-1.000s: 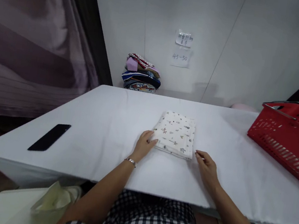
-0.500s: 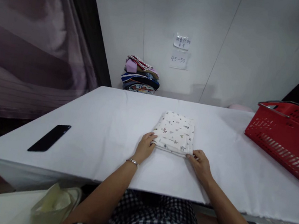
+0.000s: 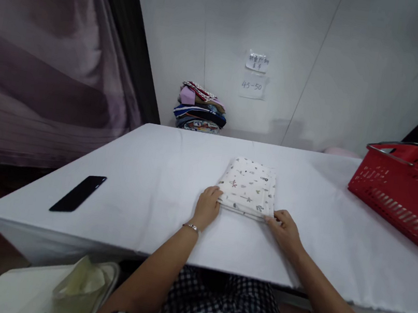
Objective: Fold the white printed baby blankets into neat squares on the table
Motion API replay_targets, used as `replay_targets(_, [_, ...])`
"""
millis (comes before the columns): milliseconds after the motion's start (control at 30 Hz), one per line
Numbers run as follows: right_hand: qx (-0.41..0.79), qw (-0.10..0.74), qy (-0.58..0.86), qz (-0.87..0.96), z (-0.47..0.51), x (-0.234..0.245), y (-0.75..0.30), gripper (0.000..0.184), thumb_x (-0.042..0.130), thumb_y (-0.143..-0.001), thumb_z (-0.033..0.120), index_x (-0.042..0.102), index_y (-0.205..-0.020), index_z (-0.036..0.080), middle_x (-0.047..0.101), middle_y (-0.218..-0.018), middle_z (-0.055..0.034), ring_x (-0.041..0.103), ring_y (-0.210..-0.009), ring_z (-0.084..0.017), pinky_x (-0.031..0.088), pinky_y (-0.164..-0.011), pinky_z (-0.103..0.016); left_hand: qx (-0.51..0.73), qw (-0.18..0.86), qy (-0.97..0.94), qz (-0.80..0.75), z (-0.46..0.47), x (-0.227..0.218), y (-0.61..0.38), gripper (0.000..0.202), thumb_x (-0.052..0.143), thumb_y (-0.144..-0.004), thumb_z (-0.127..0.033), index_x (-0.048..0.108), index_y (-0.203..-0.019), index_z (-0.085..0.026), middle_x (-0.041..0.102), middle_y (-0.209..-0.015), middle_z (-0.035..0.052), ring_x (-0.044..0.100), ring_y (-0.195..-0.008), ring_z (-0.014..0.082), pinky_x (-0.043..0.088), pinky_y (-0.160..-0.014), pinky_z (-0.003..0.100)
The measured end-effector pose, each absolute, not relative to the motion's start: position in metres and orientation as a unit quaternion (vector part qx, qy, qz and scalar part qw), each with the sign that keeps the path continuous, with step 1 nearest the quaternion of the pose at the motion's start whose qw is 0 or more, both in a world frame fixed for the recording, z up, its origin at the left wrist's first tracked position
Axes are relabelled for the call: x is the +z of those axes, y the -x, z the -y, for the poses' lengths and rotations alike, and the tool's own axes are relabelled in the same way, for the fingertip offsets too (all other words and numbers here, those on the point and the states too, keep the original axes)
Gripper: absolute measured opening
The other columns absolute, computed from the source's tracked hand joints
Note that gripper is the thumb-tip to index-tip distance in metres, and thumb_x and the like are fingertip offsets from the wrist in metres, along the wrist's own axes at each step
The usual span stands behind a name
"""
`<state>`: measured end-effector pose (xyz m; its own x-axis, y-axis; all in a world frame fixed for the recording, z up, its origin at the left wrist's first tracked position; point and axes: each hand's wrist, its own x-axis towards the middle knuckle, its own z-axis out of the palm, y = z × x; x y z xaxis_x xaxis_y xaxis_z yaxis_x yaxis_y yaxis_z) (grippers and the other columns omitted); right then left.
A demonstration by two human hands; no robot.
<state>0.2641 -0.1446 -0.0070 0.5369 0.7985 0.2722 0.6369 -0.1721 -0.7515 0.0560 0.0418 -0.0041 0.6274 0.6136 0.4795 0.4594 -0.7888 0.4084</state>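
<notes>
A white cloth [image 3: 249, 186] with small printed plant motifs lies folded into a thick, roughly square pad on the white-covered table. At its near left corner, my left hand [image 3: 208, 208] is closed on the edge, its fingertips on top and the thumb hidden. My right hand [image 3: 285, 233] pinches the near right corner between thumb and fingers. Several layers show along the near edge between the two hands.
On the right of the table [image 3: 173, 188] stands a red plastic basket [image 3: 395, 195] with metal handles. A black phone [image 3: 78, 193] lies at the left. Folded fabrics [image 3: 201, 111] are stacked beyond the far edge, and a bin [image 3: 78, 294] stands below the near edge.
The whole scene has shifted slightly right in the picture as the head turned a little. Both hands keep to the same corners of the cloth, which looks unchanged.
</notes>
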Motion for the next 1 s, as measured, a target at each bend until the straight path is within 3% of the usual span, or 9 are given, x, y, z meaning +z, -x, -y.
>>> replay_targets(133, [0.066, 0.426, 0.768, 0.473, 0.143, -0.009, -0.261, 0.035, 0.048, -0.081, 0.05, 0.06, -0.066, 0.02, 0.048, -0.074, -0.002, 0.049, -0.07, -0.016, 0.038, -0.063, -0.029, 0.262, 0.099, -0.932, -0.232, -0.038, -0.001, -0.056, 0.054, 0.044, -0.069, 0.001, 0.054, -0.117, -0.022, 0.052, -0.126, 0.0045, 0.04, -0.122, 0.0201, 0.032, -0.1, 0.04])
replay_targets(300, [0.089, 0.432, 0.767, 0.466, 0.144, -0.008, -0.259, 0.037, 0.047, -0.081, 0.053, 0.061, -0.068, 0.021, 0.049, -0.074, -0.002, 0.05, -0.07, -0.017, 0.039, -0.064, -0.029, 0.259, 0.107, -0.924, -0.26, -0.036, -0.001, -0.057, 0.049, 0.042, -0.07, 0.0, 0.058, -0.111, -0.022, 0.058, -0.12, 0.0035, 0.044, -0.117, 0.0199, 0.032, -0.099, 0.042])
replay_targets(400, [0.089, 0.444, 0.771, 0.447, 0.143, -0.007, -0.258, 0.041, 0.044, -0.083, 0.054, 0.054, -0.06, 0.021, 0.047, -0.071, -0.0013, 0.049, -0.068, -0.016, 0.039, -0.065, -0.029, 0.264, 0.106, -0.926, -0.246, -0.027, 0.004, -0.062, 0.052, 0.045, -0.068, -0.003, 0.055, -0.115, -0.022, 0.056, -0.121, 0.0046, 0.043, -0.118, 0.0212, 0.026, -0.104, 0.045])
replay_targets(500, [0.077, 0.454, 0.774, 0.435, 0.139, -0.01, -0.257, 0.045, 0.042, -0.083, 0.054, 0.048, -0.055, 0.021, 0.046, -0.068, -0.0007, 0.048, -0.066, -0.016, 0.038, -0.064, -0.029, 0.254, 0.112, -0.941, -0.193, -0.009, 0.012, -0.077, 0.051, 0.051, -0.073, -0.011, 0.049, -0.122, -0.024, 0.053, -0.125, 0.0053, 0.041, -0.12, 0.022, 0.018, -0.109, 0.047])
replay_targets(633, [0.088, 0.45, 0.768, 0.446, 0.139, -0.007, -0.257, 0.045, 0.043, -0.082, 0.056, 0.052, -0.055, 0.021, 0.048, -0.066, -0.0008, 0.048, -0.066, -0.016, 0.038, -0.063, -0.028, 0.238, 0.108, -0.956, -0.133, 0.013, 0.013, -0.101, 0.047, 0.054, -0.081, -0.031, 0.044, -0.126, -0.025, 0.049, -0.131, 0.0051, 0.038, -0.124, 0.0225, 0.016, -0.109, 0.048])
replay_targets(800, [0.177, 0.458, 0.773, 0.401, 0.138, 0.011, -0.267, 0.046, 0.044, -0.079, 0.059, 0.052, -0.058, 0.019, 0.053, -0.065, -0.0007, 0.049, -0.066, -0.016, 0.038, -0.063, -0.027, 0.221, 0.097, -0.962, -0.13, 0.018, 0.0, -0.111, 0.047, 0.053, -0.084, -0.034, 0.042, -0.128, -0.025, 0.048, -0.132, 0.0047, 0.036, -0.126, 0.0217, 0.015, -0.11, 0.049])
replay_targets(1000, [0.305, 0.496, 0.761, 0.286, 0.094, 0.019, -0.304, 0.047, 0.051, -0.07, 0.063, 0.051, -0.058, 0.018, 0.048, -0.051, 0.0018, 0.04, -0.049, -0.011, 0.029, -0.047, -0.024, 0.223, 0.104, -0.959, -0.137, 0.015, -0.002, -0.109, 0.046, 0.053, -0.084, -0.034, 0.043, -0.128, -0.026, 0.049, -0.131, 0.0043, 0.036, -0.126, 0.022, 0.015, -0.11, 0.049])
